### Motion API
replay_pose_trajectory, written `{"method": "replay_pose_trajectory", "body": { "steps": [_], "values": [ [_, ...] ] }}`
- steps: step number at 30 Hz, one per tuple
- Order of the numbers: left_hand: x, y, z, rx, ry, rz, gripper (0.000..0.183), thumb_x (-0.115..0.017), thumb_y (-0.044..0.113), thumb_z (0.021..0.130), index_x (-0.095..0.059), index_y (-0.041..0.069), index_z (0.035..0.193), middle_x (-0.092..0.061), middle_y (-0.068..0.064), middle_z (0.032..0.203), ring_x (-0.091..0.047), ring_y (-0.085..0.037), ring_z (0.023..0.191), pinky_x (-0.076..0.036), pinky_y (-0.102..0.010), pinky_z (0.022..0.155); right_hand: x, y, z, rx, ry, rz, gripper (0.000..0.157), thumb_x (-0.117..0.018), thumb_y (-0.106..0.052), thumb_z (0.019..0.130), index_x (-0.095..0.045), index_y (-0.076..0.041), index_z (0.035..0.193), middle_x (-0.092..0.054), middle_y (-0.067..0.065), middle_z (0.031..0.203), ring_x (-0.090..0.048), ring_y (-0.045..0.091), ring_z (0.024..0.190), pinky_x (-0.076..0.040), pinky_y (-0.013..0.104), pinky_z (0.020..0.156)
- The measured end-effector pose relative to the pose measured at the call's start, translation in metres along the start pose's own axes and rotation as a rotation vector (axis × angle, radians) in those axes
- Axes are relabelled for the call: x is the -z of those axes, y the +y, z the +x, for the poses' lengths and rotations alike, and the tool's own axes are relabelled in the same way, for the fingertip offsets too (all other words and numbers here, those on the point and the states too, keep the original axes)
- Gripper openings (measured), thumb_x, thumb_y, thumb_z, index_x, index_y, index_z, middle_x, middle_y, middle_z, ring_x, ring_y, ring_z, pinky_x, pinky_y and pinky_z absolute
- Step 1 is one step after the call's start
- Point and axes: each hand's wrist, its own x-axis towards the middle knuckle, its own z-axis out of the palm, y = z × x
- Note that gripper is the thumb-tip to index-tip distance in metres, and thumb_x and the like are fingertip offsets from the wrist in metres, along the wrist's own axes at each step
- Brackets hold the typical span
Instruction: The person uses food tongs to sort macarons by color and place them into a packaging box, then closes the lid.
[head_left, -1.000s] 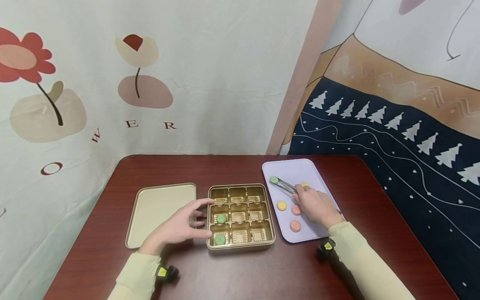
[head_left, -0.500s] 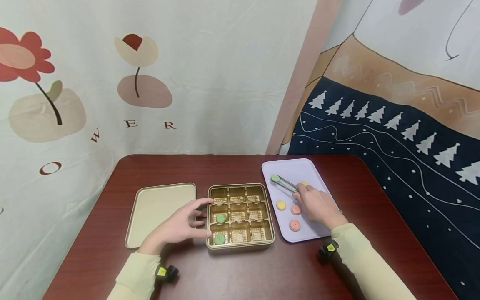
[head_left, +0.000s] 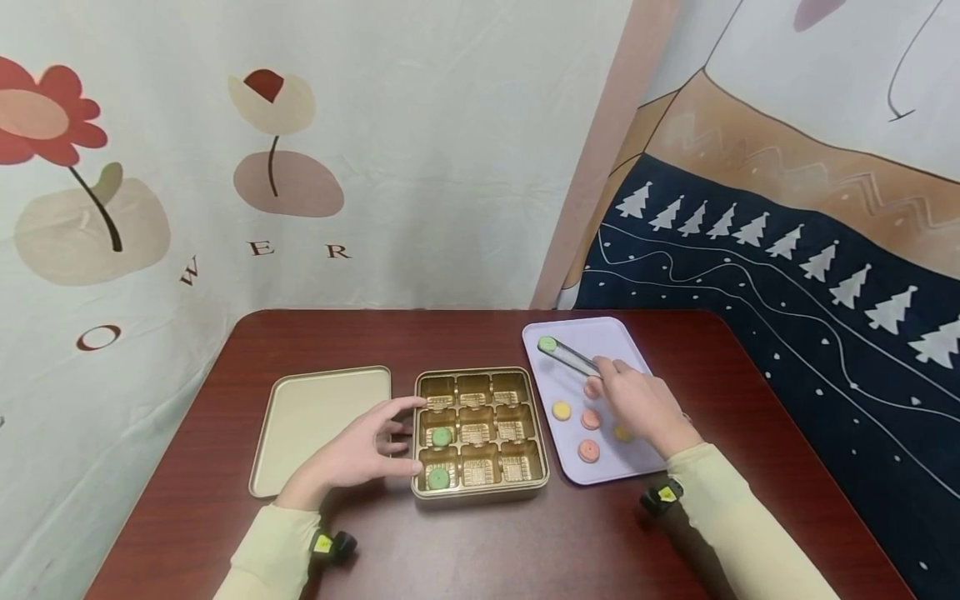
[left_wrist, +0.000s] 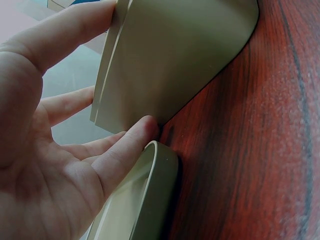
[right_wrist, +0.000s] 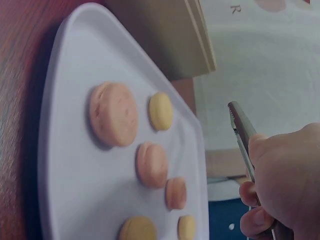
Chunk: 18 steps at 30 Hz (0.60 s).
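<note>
My right hand (head_left: 641,404) holds metal tongs (head_left: 572,358), with a green macaron (head_left: 548,343) at their tips above the far left of the lilac tray (head_left: 592,335). In the right wrist view the tongs (right_wrist: 242,124) show, but the green macaron does not. Thumb and fingertips of my left hand (head_left: 358,450) touch the left side of a gold tin (head_left: 480,493), fingers spread. One green macaron (head_left: 442,437) lies in the tin's left middle compartment, another green macaron (head_left: 438,478) in the left front one.
Pink macarons (right_wrist: 114,114) and yellow macarons (right_wrist: 160,111) lie on the tray; my right hand partly covers some in the head view. A shallow gold lid (head_left: 322,417) lies left of the tin. Patterned cloth (head_left: 450,167) hangs behind the table.
The tongs with the green macaron have moved up and away from the tray's middle. My right hand has shifted slightly, uncovering a pink and a yellow macaron. My left hand stays put.
</note>
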Motion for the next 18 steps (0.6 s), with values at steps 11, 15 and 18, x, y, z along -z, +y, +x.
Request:
{"method": "replay_pose_trajectory", "body": {
  "steps": [11, 15, 18],
  "values": [
    [0.000, 0.000, 0.000, -0.014, -0.001, -0.007, 0.093, -0.092, 0.017, 0.081, -0.040, 0.008, 0.158, -0.038, -0.031, 0.157, -0.052, -0.055, 0.132, -0.060, -0.046, 0.104, 0.009, -0.030, -0.007, 0.235, 0.194, -0.103, 0.037, -0.067, -0.028, 0.105, -0.056, -0.006, 0.133, -0.067, 0.010, 0.095, -0.060, 0.022, 0.064, -0.058, 0.041, 0.052],
    [0.000, 0.000, 0.000, -0.018, -0.002, -0.011, 0.093, -0.092, 0.017, 0.081, -0.040, 0.008, 0.158, -0.038, -0.030, 0.156, -0.053, -0.054, 0.132, -0.060, -0.045, 0.104, 0.007, -0.045, -0.009, 0.319, 0.275, -0.122, 0.034, -0.067, -0.028, 0.104, -0.058, -0.007, 0.129, -0.066, 0.008, 0.090, -0.057, 0.022, 0.058, -0.051, 0.041, 0.041],
    [0.000, 0.000, 0.000, -0.018, -0.001, -0.010, 0.093, -0.092, 0.016, 0.081, -0.041, 0.008, 0.158, -0.039, -0.030, 0.156, -0.053, -0.053, 0.132, -0.060, -0.044, 0.104, 0.007, -0.056, -0.012, 0.369, 0.307, -0.130, 0.033, -0.067, -0.029, 0.105, -0.058, -0.007, 0.128, -0.063, 0.006, 0.087, -0.056, 0.023, 0.055, -0.049, 0.041, 0.038]
  ]
}}
